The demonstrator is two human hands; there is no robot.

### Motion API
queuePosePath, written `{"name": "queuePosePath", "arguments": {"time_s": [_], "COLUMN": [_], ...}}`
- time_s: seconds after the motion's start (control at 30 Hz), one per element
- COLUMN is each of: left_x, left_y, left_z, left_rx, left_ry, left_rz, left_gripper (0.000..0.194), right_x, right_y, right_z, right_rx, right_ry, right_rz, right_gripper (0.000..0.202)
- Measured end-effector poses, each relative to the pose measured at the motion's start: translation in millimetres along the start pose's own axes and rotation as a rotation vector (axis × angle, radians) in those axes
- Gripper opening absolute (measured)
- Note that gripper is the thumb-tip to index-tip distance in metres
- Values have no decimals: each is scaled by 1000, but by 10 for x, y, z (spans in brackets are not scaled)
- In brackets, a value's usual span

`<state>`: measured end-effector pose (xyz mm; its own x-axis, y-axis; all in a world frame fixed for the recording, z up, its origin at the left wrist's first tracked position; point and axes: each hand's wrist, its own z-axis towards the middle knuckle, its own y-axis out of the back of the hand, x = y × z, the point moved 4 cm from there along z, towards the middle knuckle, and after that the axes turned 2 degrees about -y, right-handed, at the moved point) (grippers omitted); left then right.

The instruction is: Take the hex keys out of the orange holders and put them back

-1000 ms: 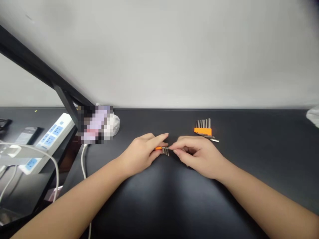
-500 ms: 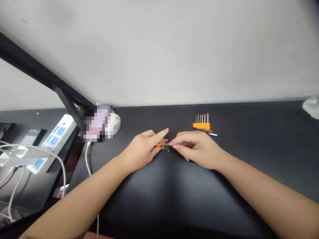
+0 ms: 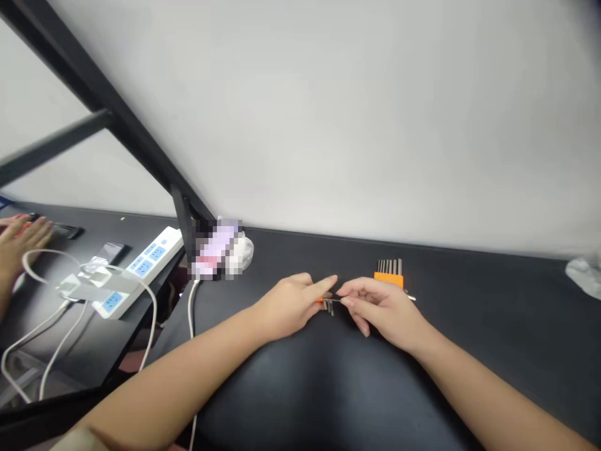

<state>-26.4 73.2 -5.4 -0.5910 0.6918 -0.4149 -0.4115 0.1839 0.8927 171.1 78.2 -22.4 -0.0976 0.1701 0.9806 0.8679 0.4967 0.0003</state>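
My left hand (image 3: 290, 308) is closed around a small orange hex key holder (image 3: 320, 300), mostly hidden by the fingers, with my index finger stretched over it. Several short metal keys stick out of its right side. Between the thumb and index finger of my right hand (image 3: 385, 311) is the end of a thin hex key (image 3: 335, 300), which reaches to the orange holder. Just behind my right hand, a second orange holder (image 3: 389, 277) stands with several grey hex keys in a row. A loose shiny key (image 3: 410, 297) lies by it, partly covered.
A pixelated phone-like object with a white cable (image 3: 191, 307) lies by a white crumpled bundle (image 3: 243, 252) at left. Beyond the black frame (image 3: 136, 150) are a power strip (image 3: 149, 260) and another person's hand (image 3: 21, 244). White crumpled material (image 3: 585, 275) lies far right.
The camera view has tilted and shifted, bringing another person's hand into view at far left. My right hand's lower fingers have spread a little; both hands keep their holds.
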Motion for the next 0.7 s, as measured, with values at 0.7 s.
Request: {"name": "queuePosePath", "arguments": {"time_s": [0.7], "left_x": [-264], "left_y": [-30], "left_z": [31], "left_rx": [-10], "left_ry": [128], "left_rz": [20], "left_gripper": [29], "right_x": [-39], "right_y": [-195], "right_z": [-18], "right_rx": [-174], "right_ry": [174], "right_rz": [-316], "right_gripper": [33]}}
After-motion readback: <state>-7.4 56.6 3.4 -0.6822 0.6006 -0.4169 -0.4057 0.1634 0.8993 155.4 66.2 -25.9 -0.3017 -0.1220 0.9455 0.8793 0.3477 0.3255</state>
